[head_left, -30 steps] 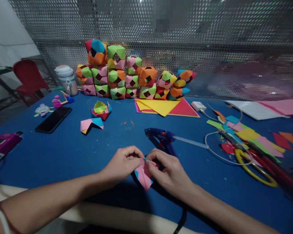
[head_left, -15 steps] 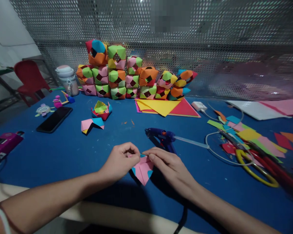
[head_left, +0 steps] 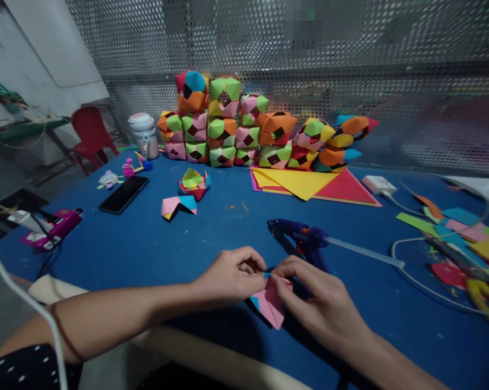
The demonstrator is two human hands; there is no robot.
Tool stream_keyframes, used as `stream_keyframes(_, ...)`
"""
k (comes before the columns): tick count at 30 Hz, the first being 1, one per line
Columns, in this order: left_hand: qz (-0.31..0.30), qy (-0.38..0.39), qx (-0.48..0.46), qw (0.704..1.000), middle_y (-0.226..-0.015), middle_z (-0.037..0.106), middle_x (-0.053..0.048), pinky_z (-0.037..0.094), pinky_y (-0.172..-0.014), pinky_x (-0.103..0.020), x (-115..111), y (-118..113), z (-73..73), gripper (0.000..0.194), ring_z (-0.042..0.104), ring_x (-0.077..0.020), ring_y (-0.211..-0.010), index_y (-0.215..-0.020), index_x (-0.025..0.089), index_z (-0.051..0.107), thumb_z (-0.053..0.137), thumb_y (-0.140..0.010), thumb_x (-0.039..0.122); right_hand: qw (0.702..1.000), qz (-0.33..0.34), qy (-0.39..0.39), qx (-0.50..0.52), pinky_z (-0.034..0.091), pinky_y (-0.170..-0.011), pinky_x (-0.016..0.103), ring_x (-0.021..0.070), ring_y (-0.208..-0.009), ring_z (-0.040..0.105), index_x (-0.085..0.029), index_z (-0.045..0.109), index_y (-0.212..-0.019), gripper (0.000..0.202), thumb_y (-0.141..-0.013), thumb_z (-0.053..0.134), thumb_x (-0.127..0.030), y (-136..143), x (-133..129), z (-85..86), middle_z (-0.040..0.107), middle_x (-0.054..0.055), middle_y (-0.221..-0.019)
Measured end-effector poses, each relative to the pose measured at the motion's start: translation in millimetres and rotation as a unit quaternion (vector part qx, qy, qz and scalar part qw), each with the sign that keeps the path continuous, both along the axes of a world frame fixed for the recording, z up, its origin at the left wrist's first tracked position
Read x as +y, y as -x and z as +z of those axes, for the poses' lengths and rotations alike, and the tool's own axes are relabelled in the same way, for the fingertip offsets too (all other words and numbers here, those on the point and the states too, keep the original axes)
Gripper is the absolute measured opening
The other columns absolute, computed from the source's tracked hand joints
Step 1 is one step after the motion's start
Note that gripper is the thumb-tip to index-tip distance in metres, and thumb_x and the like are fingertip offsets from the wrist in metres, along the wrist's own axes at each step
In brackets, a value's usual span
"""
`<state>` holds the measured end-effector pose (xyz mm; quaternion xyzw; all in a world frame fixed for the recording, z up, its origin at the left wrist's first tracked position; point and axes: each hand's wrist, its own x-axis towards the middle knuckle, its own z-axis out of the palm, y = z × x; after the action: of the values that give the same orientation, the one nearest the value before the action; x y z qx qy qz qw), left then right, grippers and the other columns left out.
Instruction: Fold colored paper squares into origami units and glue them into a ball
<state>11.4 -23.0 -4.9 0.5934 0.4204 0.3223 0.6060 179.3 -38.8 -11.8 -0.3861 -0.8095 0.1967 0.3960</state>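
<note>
A folded pink and blue paper piece (head_left: pixel 272 310) is held low over the table's near side, its pointed end toward me. My left hand (head_left: pixel 238 275) pinches its upper left edge between thumb and fingers. On the other side my right hand (head_left: pixel 315 295) grips the upper right edge, thumb in front; its fingertips nearly meet the left ones. The fingers cover the top of the paper. Just beyond the right hand lies a blue glue gun (head_left: pixel 303 234) with a clear glue stick in its back. A folded pink, blue and yellow paper piece (head_left: pixel 179 206) rests farther left.
Stacked folded-paper blocks (head_left: pixel 222 132) line the back by a perforated metal panel. Before them are coloured sheets (head_left: pixel 309 181) and a small paper bowl shape (head_left: pixel 194 183). A phone (head_left: pixel 124 195) and purple power strip (head_left: pixel 53 230) lie left; scraps, a cable and scissors (head_left: pixel 486 298) lie right.
The view has swung left, so everything on the table sits farther right. My right fingers have curled around the paper's right side, which now folds inward and looks narrower.
</note>
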Motion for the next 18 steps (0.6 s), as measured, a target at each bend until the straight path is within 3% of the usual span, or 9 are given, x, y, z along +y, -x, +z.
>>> stream_keyframes(3, -0.010, -0.094, 0.067, 0.993, -0.063, 0.049, 0.003, 0.038, -0.055, -0.021, -1.5, 3.4, -0.7, 0.012, 0.046, -0.0086, -0.058, -0.079, 0.015, 0.056, 0.055, -0.068, 0.019, 1.000, -0.011, 0.027, 0.000, 0.039, -0.052, 0.022, 0.0095, -0.054, 0.050, -0.017, 0.054, -0.069, 0.016, -0.084, 0.047, -0.017, -1.1, -0.7, 1.7, 0.054, -0.001, -0.062)
stream_keyframes(6, -0.028, -0.249, 0.147, 0.957, -0.080, 0.059, -0.002, 0.044, -0.070, -0.026, -3.5, 6.4, -0.3, 0.017, 0.054, -0.0133, -0.074, -0.086, 0.016, 0.059, 0.057, -0.069, 0.018, 0.994, -0.043, 0.099, 0.009, 0.040, -0.050, 0.021, 0.0096, -0.052, 0.050, -0.018, 0.055, -0.065, 0.018, -0.081, 0.049, -0.021, -1.9, 0.1, 3.4, 0.055, -0.002, -0.059)
stream_keyframes(8, -0.044, -0.292, 0.162, 0.941, -0.090, 0.062, -0.004, 0.045, -0.077, -0.028, -4.2, 8.3, 2.2, 0.028, 0.056, -0.0157, -0.082, -0.096, 0.016, 0.059, 0.060, -0.068, 0.020, 0.988, -0.064, 0.143, 0.020, 0.040, -0.049, 0.020, 0.0101, -0.052, 0.050, -0.018, 0.055, -0.063, 0.018, -0.079, 0.049, -0.023, -2.1, 1.1, 4.8, 0.056, -0.002, -0.058)
stream_keyframes(10, -0.044, -0.309, 0.154, 0.938, -0.099, 0.062, -0.006, 0.046, -0.081, -0.029, -3.2, 10.9, 6.7, 0.035, 0.057, -0.0168, -0.088, -0.105, 0.016, 0.057, 0.061, -0.070, 0.022, 0.981, -0.078, 0.177, 0.034, 0.040, -0.049, 0.020, 0.0108, -0.053, 0.051, -0.019, 0.056, -0.063, 0.018, -0.078, 0.049, -0.026, -2.1, 2.3, 6.0, 0.056, -0.002, -0.057)
stream_keyframes(12, -0.022, -0.319, 0.140, 0.937, -0.100, 0.063, -0.007, 0.046, -0.083, -0.029, 0.7, 14.7, 12.3, 0.026, 0.058, -0.0161, -0.090, -0.103, 0.016, 0.059, 0.055, -0.077, 0.020, 0.973, -0.086, 0.208, 0.048, 0.040, -0.049, 0.021, 0.0115, -0.054, 0.052, -0.018, 0.057, -0.064, 0.018, -0.078, 0.049, -0.028, -1.8, 3.6, 7.0, 0.057, -0.001, -0.058)
stream_keyframes(15, 0.044, -0.302, 0.128, 0.944, -0.083, 0.065, -0.004, 0.048, -0.074, -0.027, 11.7, 22.6, 19.5, 0.021, 0.061, -0.0136, -0.078, -0.086, 0.016, 0.063, 0.043, -0.086, 0.021, 0.967, -0.083, 0.234, 0.053, 0.041, -0.051, 0.021, 0.0123, -0.056, 0.053, -0.017, 0.059, -0.068, 0.020, -0.079, 0.049, -0.031, -1.0, 6.2, 7.0, 0.058, 0.000, -0.060)
stream_keyframes(18, 0.115, -0.273, 0.117, 0.948, -0.073, 0.065, -0.003, 0.049, -0.062, -0.024, 24.1, 30.4, 23.7, 0.022, 0.061, -0.0119, -0.064, -0.090, 0.016, 0.064, 0.047, -0.086, 0.028, 0.971, -0.067, 0.227, 0.043, 0.042, -0.053, 0.023, 0.0132, -0.059, 0.055, -0.017, 0.061, -0.071, 0.023, -0.082, 0.047, -0.032, -0.4, 9.5, 4.3, 0.060, 0.001, -0.063)
